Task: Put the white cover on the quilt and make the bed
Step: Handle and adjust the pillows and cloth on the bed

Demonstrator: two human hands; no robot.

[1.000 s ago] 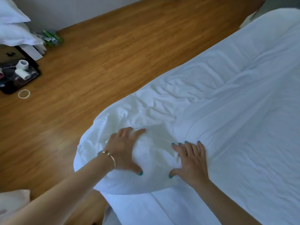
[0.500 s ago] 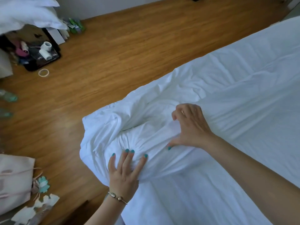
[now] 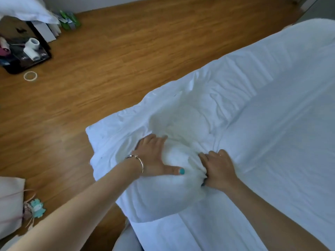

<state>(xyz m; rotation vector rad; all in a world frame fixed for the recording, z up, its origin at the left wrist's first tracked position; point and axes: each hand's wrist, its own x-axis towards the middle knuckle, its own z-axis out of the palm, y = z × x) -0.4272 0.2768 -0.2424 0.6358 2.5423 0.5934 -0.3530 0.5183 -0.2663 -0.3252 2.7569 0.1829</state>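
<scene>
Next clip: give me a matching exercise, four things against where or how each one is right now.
Things:
1. left hand
2. right hand
3. tape ring
4. black tray

States:
A. lies flat on the floor
B. holds white rolls
C. grips bunched cover
D. presses flat on the cover

Pairs: 1-D, 2-C, 3-A, 4-B

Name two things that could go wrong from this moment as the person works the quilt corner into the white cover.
1. The quilt corner looks bunched into a lump under the left hand; it may stay balled up inside the white cover, short of the cover's corner.
2. The right hand pinches a gathered fold; if that grip slips, the fabric could spring back.
3. This end overhangs the bed edge above the wooden floor, so it might slide off.
</scene>
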